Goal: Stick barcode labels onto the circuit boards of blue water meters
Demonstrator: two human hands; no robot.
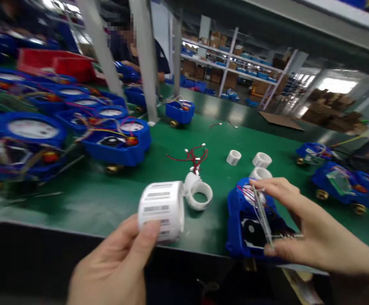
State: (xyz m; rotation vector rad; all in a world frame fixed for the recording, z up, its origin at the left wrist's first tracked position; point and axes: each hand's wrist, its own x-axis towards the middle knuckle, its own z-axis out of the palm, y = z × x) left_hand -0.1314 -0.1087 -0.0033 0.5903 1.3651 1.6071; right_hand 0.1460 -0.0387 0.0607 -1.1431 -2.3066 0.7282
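Note:
A roll of white barcode labels (159, 197) is gripped between the thumb and fingers of my left hand (117, 254), near the table's front edge. My right hand (311, 224) pinches a circuit board (262, 214) by its edges, thumb below and fingertips above. The board is tilted on edge, with pins showing on its side. Right behind it stands a blue plastic housing (235, 224) with red wires and a black round part inside. Whether the board touches the housing, I cannot tell. Two white label rolls (201, 197) lie beyond my left hand.
Several blue housings with wiring (117, 146) crowd the left side; more (337, 178) stand at the right. Red-black cables (197, 159) and small label rolls (234, 157) lie mid-table. A metal post (146, 63) rises at the back, near a red bin (55, 65) and another person (159, 59).

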